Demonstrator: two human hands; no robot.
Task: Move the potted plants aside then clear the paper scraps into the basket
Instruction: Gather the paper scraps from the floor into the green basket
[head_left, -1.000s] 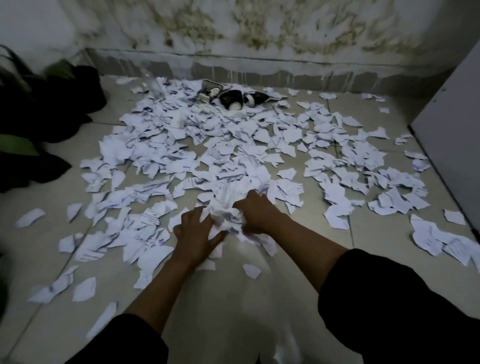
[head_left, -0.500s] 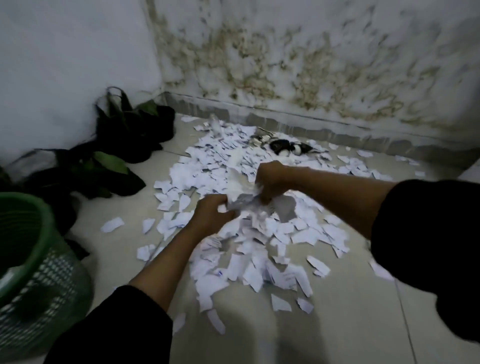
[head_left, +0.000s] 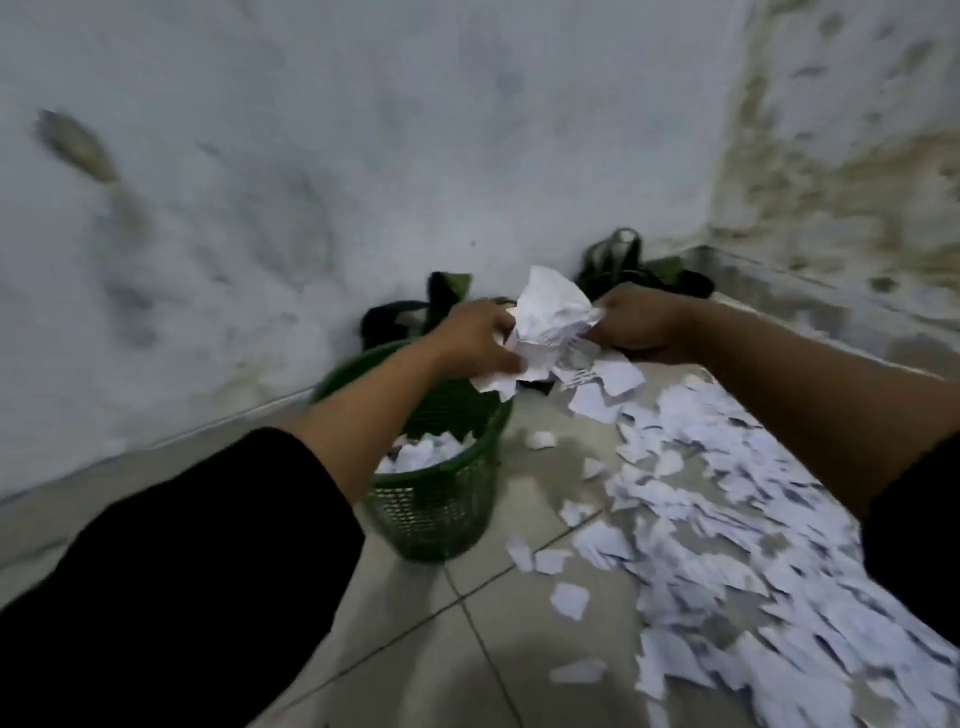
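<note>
Both hands, left hand (head_left: 480, 338) and right hand (head_left: 636, 325), grip one crumpled wad of paper scraps (head_left: 553, 322) between curled fingers, held just beyond the far rim of the green basket (head_left: 441, 499), the left hand nearer its opening.

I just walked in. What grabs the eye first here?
Two hands, left hand and right hand, grip a crumpled wad of paper in mid-air, at the far rim of a green basket that already holds some scraps. To the right, a carpet of torn paper scraps covers the tiled floor. Dark potted plants sit against the stained wall behind.
</note>
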